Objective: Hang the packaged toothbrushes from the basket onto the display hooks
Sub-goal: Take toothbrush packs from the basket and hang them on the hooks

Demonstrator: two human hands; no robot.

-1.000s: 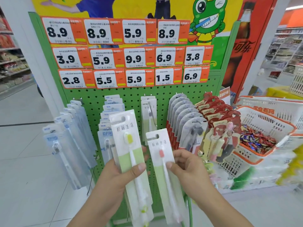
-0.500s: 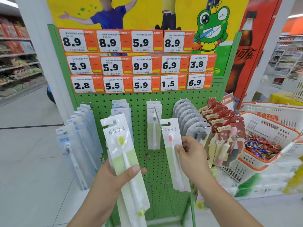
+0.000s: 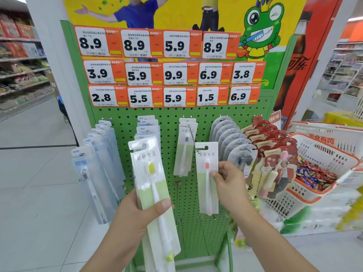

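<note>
Item: pink-bristled toothbrush pack (image 3: 207, 179), pinched at its edge by our right hand (image 3: 227, 183), hang hole level with the tip of the middle display hook (image 3: 193, 141) on the green pegboard (image 3: 169, 118).
Item: stack of yellow-bristled packs (image 3: 152, 185), gripped in our left hand (image 3: 137, 214), waiting.
Step, as we judged: threading. Next called for sliding the hole over the tip and releasing.

Shop aisle, pale tile floor (image 3: 35, 185), shelves (image 3: 21, 71).
</note>
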